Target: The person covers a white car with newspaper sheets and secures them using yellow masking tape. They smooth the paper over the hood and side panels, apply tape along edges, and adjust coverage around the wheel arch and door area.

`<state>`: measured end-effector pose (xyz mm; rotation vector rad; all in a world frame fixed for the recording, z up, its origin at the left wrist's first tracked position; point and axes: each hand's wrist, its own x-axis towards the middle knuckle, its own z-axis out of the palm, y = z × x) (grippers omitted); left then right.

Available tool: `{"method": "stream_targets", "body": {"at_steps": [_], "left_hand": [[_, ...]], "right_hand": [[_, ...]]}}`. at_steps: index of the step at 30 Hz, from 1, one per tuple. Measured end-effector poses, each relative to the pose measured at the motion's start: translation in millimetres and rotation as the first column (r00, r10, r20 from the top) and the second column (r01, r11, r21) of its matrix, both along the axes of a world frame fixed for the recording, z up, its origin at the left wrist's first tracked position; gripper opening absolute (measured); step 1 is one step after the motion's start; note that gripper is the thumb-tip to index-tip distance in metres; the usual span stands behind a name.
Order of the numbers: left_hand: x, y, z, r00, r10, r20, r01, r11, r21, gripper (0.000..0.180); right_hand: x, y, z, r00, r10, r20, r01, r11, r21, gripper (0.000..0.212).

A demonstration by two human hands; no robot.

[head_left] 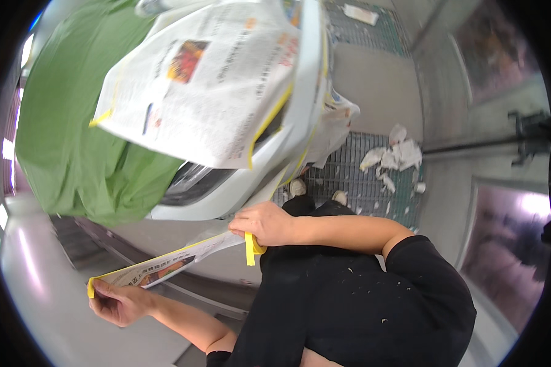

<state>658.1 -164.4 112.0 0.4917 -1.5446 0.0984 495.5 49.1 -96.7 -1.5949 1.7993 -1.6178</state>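
A folded strip of newspaper (159, 267) edged with yellow masking tape stretches between my hands, beside the front end of a white car (190, 212). My left hand (121, 304) pinches its outer end, where a bit of tape sticks out past the corner. Closed on the inner end, my right hand (265, 224) also has a roll of yellow tape (257, 246) under its fingers, with a short tail hanging down; the palm hides part of the roll. Past this hand, more taped paper runs along the car's lower edge.
Newspaper sheets (220, 98) with yellow tape borders cover part of the car. A green cover (73, 122) drapes over its left side. On the floor grating (349, 165) at right lie crumpled paper scraps (401, 155). A grey wall with windows stands farther right.
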Motion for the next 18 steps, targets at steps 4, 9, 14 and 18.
{"method": "stream_targets", "body": {"at_steps": [4, 9, 14, 18], "left_hand": [[-95, 26, 28, 0.913, -0.291, 0.286, 0.328, 0.941, -0.088, 0.016], [-239, 84, -28, 0.469, -0.381, 0.797, 0.577, 0.816, 0.05, 0.011], [-332, 136, -98, 0.282, -0.201, 0.938, 0.586, 0.811, -0.002, 0.011], [-380, 149, -126, 0.194, -0.116, 0.974, 0.537, 0.843, -0.007, 0.013]], "right_hand": [[21, 29, -28, 0.916, -0.179, 0.358, 0.179, 0.983, 0.034, 0.011], [44, 54, -86, 0.508, -0.275, 0.816, 0.415, 0.908, 0.048, 0.016], [55, 50, -146, 0.257, -0.255, 0.932, 0.496, 0.862, 0.1, 0.016], [43, 18, -175, 0.131, -0.171, 0.976, 0.64, 0.767, 0.048, 0.019]]}}
